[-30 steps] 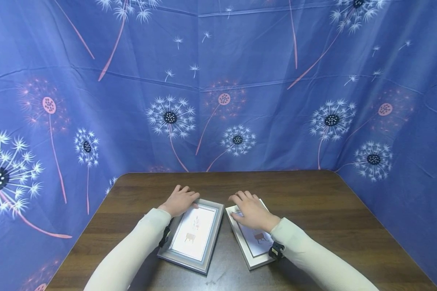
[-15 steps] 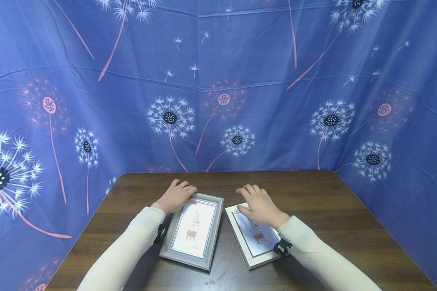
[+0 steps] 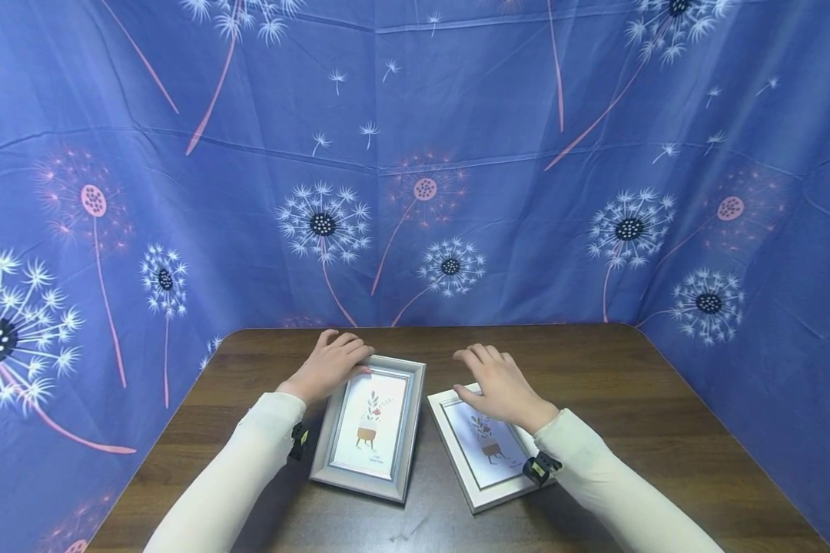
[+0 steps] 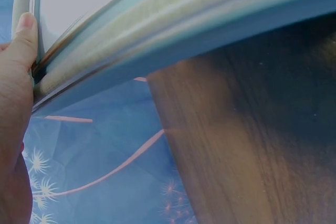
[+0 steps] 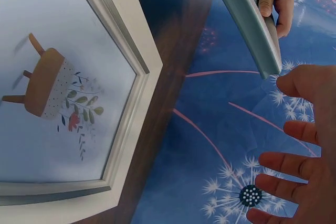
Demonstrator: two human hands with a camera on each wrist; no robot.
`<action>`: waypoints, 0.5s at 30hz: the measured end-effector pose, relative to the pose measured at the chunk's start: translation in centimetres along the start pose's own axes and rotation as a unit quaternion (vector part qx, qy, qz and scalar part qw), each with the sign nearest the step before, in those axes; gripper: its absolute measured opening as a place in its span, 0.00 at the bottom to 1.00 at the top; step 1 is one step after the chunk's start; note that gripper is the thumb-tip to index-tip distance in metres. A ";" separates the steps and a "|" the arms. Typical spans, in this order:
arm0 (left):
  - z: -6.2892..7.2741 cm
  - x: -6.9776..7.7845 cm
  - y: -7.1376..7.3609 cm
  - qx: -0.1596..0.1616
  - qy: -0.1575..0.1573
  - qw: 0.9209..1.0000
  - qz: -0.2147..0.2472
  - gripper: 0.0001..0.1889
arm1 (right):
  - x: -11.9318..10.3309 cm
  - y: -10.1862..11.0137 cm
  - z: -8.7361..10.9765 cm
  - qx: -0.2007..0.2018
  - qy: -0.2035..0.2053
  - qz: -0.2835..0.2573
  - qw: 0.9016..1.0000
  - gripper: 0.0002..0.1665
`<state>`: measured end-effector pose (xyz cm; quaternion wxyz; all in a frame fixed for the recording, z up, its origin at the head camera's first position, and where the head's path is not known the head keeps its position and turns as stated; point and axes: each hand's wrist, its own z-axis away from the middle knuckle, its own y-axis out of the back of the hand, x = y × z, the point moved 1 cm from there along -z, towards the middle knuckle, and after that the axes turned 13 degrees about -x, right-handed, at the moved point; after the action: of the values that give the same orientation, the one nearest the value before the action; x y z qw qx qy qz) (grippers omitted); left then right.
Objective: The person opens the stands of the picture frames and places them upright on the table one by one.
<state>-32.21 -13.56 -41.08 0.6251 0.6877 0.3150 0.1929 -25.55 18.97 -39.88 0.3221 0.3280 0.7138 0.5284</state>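
Observation:
My left hand (image 3: 327, 369) grips the far-left corner of a silver-grey picture frame (image 3: 400, 461). Its thumb (image 4: 23, 40) lies over the front of the border in the left wrist view. The frame is tilted, its far end lifted, and its picture shows a brown pot on legs with flowers. My right hand (image 3: 501, 388) hovers over the far end of a white picture frame (image 3: 459, 465) that lies on the table with a similar picture. Its fingers are spread and hold nothing in the right wrist view, where the white frame (image 5: 144, 98) sits apart from them.
Both frames are on a dark brown wooden table (image 3: 629, 430), with a narrow gap between them. A blue dandelion-print cloth (image 3: 526, 230) hangs behind the table and along its sides. A black device (image 3: 541, 468) is on the right wrist.
My left hand has raised the far end of the silver-grey frame, and the glare on its picture has faded. My right hand has moved up and right, off the white frame.

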 end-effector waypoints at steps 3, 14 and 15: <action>0.0 0.1 0.3 -0.001 -0.001 1.000 0.015 0.17 | 0.1 0.3 0.0 0.014 0.006 -0.002 1.000 0.28; 0.0 0.7 2.0 0.005 -0.011 0.998 0.054 0.16 | 0.3 0.9 -0.1 0.040 0.014 0.004 0.999 0.29; 0.0 0.7 2.1 0.011 -0.013 0.999 0.052 0.16 | 0.3 1.0 -0.1 0.043 0.015 0.004 0.999 0.29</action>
<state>-31.25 -13.12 -39.09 0.6111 0.7120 0.2729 0.2125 -25.66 19.38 -38.90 0.2944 0.3363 0.7392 0.5037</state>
